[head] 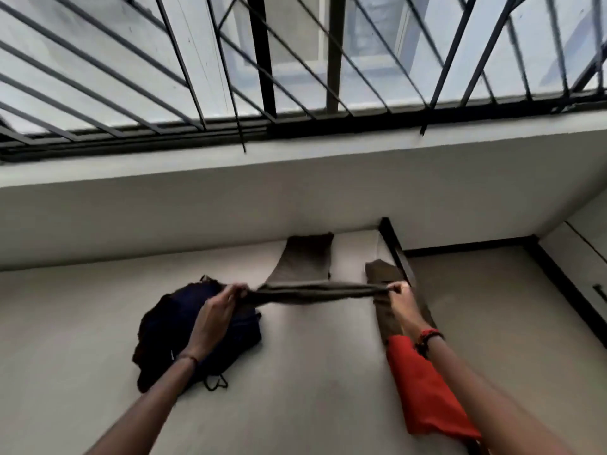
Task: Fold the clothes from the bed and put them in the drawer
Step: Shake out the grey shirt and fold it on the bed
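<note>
Olive-brown cloth, a soft knit garment (315,292), stretched taut in the air between two bare hands, just above the pale grey bed sheet (315,372). Left hand (218,311) pinched shut on the garment's left end, thumb and fingers bunching the fabric, a thin dark band at the wrist. Right hand (402,298) likewise closed on the right end, grip tight around a gathered corner, red and black beaded bracelets (428,339) on that wrist.

Under the left forearm, a crumpled dark navy heap of clothing (164,333) on the sheet, with a thin black cord looping out at its near edge. Near the wall, a flat olive-brown piece of cloth (303,257) lying spread out (whether it belongs to the held garment cannot be told). By the bed's right edge, another olive-brown strip of fabric (386,310), running down toward a bright red folded garment (427,395) beneath the right forearm.

Beyond the bed, a white wall ledge under a window with black metal bars (262,60). At far right, a white drawer front with a dark handle (599,295), partly cut off by the frame.
</note>
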Available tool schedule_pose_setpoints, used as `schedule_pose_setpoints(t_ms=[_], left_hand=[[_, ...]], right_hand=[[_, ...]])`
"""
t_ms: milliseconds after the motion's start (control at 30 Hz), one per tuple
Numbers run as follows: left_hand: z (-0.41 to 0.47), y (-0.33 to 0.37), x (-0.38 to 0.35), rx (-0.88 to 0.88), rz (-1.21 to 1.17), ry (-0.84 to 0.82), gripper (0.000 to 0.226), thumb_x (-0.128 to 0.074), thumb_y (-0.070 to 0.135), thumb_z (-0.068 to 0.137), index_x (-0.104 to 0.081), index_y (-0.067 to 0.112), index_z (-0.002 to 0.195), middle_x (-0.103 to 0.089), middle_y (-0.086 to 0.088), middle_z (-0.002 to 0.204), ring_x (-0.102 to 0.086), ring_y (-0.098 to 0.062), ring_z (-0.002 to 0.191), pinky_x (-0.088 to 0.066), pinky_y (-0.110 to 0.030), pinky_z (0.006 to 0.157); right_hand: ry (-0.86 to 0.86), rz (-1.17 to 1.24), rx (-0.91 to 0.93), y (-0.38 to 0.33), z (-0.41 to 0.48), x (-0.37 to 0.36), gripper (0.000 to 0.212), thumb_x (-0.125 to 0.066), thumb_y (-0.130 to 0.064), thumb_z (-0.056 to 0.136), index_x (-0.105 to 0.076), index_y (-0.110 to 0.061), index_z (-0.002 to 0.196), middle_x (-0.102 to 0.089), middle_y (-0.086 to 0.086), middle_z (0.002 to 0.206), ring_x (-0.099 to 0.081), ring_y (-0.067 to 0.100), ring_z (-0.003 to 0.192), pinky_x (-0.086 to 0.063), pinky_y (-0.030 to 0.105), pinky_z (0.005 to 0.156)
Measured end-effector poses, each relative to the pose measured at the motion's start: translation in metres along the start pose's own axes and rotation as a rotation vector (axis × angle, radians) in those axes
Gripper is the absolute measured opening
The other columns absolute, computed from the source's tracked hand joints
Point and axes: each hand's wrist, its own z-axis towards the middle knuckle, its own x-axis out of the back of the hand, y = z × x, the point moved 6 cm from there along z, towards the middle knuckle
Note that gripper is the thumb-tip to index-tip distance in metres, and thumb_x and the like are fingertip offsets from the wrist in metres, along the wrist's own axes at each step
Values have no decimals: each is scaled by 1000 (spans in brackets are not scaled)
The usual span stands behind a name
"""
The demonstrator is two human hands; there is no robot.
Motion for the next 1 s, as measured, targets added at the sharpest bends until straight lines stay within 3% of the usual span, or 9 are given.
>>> schedule_pose_setpoints(t_ms=[100, 233, 367, 467, 567, 633, 700, 867, 1000], left_hand=[[-79, -55, -55, 101, -26, -105, 24, -47, 20, 90, -65, 18, 107, -71, 4, 89, -58, 7, 78, -40, -5, 65], [-192, -126, -119, 188, 29, -263, 35, -43, 46, 90, -67, 29, 109, -70, 16, 99, -66, -4, 88, -43, -16, 75], [-265, -158, -155, 231, 44, -294, 45, -34, 58, 93, -65, 28, 104, -72, 11, 95, -66, -4, 84, -46, -14, 73], [-306, -184, -175, 340, 76, -261, 40, -39, 57, 89, -67, 29, 95, -72, 9, 93, -64, -4, 82, -45, -17, 69], [-342, -211, -193, 640, 72, -249, 16, -60, 36, 87, -72, 26, 90, -62, 6, 96, -62, -11, 85, -43, -28, 68], [-359, -224, -204, 837, 80, -262, 13, -68, 20, 86, -74, 29, 93, -53, 1, 93, -61, -26, 89, -39, -33, 72], [-366, -229, -214, 946, 58, -297, 17, -65, 20, 88, -73, 28, 101, -49, -2, 94, -58, -31, 94, -39, -36, 77], [-381, -250, -238, 1167, -69, -354, 19, -54, 31, 95, -70, 22, 98, -55, -8, 99, -56, -30, 106, -39, -36, 83], [-385, -259, -245, 1278, -155, -329, 24, -52, 40, 94, -62, 29, 75, -49, -2, 74, -61, -32, 94, -42, -41, 86]], right_hand=[[-137, -107, -76, 102, -5, -21, 27, -29, 4, 98, -34, -17, 82, -54, 20, 97, -63, 17, 59, -39, 18, 39], [-209, -251, -101, 213, -34, -30, 28, -32, 9, 96, -38, -14, 81, -53, 23, 100, -55, 31, 90, -47, 8, 52], [-271, -383, -70, 287, -62, -27, 29, -40, 9, 94, -47, -17, 84, -56, 3, 87, -61, 27, 86, -56, 26, 75], [-315, -503, -68, 322, -85, -23, 39, -51, 7, 90, -52, -31, 81, -62, 2, 85, -66, 14, 79, -48, 17, 71], [-250, -530, -13, 341, -94, -20, 59, -60, 13, 81, -59, -46, 83, -58, 6, 91, -59, -2, 87, -42, 6, 74], [-233, -508, 6, 340, -94, -24, 70, -64, 13, 79, -59, -57, 82, -53, 5, 100, -54, -5, 95, -41, 10, 83], [-244, -534, 36, 326, -86, -31, 63, -67, 9, 78, -61, -54, 81, -52, 5, 108, -51, 7, 104, -39, 21, 90], [-417, -707, 301, 263, -49, -77, 32, -67, 7, 80, -59, -25, 78, -60, 5, 103, -51, 3, 108, -29, -2, 88], [-645, -804, 392, 211, -26, -134, 19, -57, -11, 85, -53, -29, 85, -62, -5, 82, -57, -6, 78, -40, 7, 73]])
